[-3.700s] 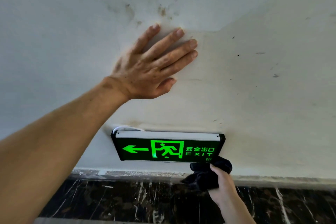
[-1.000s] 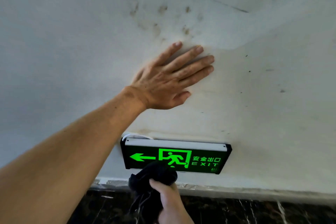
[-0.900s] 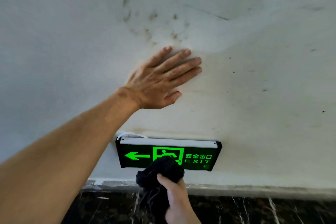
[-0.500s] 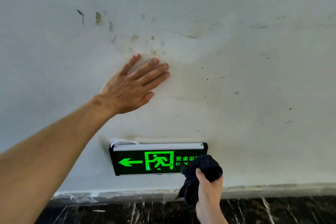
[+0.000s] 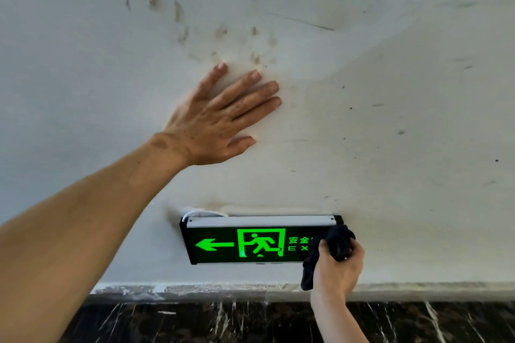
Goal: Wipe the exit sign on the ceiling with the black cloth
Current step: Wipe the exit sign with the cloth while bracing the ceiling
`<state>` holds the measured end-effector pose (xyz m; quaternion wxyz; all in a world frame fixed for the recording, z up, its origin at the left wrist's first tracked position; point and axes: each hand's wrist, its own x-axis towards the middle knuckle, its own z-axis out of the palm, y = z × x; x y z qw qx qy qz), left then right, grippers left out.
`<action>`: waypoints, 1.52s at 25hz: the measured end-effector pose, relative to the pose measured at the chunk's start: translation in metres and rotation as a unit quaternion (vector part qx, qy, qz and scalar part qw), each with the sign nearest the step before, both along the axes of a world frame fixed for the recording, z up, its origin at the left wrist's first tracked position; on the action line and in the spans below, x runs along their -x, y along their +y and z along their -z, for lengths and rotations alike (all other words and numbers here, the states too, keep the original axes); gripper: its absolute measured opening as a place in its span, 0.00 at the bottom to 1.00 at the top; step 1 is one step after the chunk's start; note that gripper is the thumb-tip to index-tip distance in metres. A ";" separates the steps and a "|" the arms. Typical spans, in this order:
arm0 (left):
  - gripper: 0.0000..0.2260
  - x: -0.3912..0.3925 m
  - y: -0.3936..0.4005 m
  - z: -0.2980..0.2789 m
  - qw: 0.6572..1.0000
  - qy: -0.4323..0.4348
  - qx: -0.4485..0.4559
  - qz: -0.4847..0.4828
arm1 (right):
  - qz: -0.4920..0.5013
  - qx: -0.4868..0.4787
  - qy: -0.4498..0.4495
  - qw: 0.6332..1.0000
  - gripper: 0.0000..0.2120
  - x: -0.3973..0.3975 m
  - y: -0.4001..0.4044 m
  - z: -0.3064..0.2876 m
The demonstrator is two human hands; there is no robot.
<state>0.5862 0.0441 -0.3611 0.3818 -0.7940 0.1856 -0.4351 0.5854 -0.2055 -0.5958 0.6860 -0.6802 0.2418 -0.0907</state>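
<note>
Right hand (image 5: 338, 267), bunching the cloth (image 5: 331, 245), has swept from mid-sign (image 5: 250, 242) to its right end (another pass done); left hand (image 5: 220, 120) stays spread flat.

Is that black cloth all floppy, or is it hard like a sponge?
Probably floppy: the black cloth is scrunched into a lump in the right hand, and a loose end hangs limp below the fingers. It looks light too, since a loose grip seems enough to hold it against the exit sign. It likely bends around the sign's edge when pushed.
</note>
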 end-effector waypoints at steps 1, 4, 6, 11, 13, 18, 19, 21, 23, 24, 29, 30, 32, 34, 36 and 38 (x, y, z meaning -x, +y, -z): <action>0.36 0.000 0.000 0.001 1.000 -0.005 -0.002 0.005 | -0.003 0.024 -0.004 1.000 0.19 0.003 0.006 -0.001; 0.34 -0.001 -0.001 0.001 1.000 -0.007 -0.001 0.020 | -0.023 0.070 -0.013 0.997 0.18 0.010 0.024 0.001; 0.34 -0.001 -0.003 0.001 1.000 -0.009 0.005 0.027 | -0.049 0.091 -0.028 0.994 0.18 0.020 0.038 0.001; 0.33 0.002 -0.004 0.001 1.000 -0.008 0.013 0.021 | -0.132 0.109 -0.051 0.984 0.19 0.051 0.080 0.001; 0.33 0.002 -0.004 0.000 1.000 -0.002 0.019 0.022 | -0.157 0.110 -0.058 0.980 0.19 0.061 0.097 -0.001; 0.33 0.003 -0.006 -0.002 1.000 0.013 0.024 0.016 | -0.195 0.105 -0.089 0.971 0.16 0.085 0.139 -0.006; 0.33 0.003 -0.006 -0.002 1.000 0.016 0.023 0.014 | -0.203 0.100 -0.085 0.970 0.16 0.089 0.147 -0.007; 0.33 0.004 -0.005 -0.003 1.000 0.020 0.021 0.011 | -0.219 0.092 -0.078 0.968 0.15 0.096 0.161 -0.007; 0.33 0.005 -0.006 -0.003 1.000 0.021 0.018 0.012 | -0.228 0.093 -0.078 0.966 0.16 0.101 0.170 -0.007; 0.33 0.005 -0.007 -0.003 1.000 0.020 0.017 0.014 | -0.234 0.096 -0.077 0.964 0.16 0.103 0.175 -0.007; 0.32 0.007 -0.007 -0.004 0.999 0.026 0.021 0.020 | -0.265 0.120 -0.083 0.953 0.15 0.110 0.187 -0.010; 0.32 0.008 -0.007 -0.004 0.999 0.024 0.019 0.017 | -0.268 0.116 -0.081 0.953 0.16 0.110 0.188 -0.010; 0.32 0.008 -0.008 -0.005 1.000 0.020 0.013 0.013 | -0.273 0.119 -0.082 0.951 0.16 0.110 0.189 -0.007; 0.32 0.007 -0.008 -0.006 1.000 0.021 0.012 0.012 | -0.281 0.133 -0.083 0.947 0.17 0.109 0.189 0.000; 0.32 0.007 -0.008 -0.006 1.000 0.024 0.016 0.013 | -0.291 0.136 -0.057 0.945 0.16 0.110 0.188 0.008; 0.32 0.007 -0.008 -0.005 1.000 0.022 0.014 0.011 | -0.286 0.126 -0.025 0.949 0.15 0.110 0.187 0.016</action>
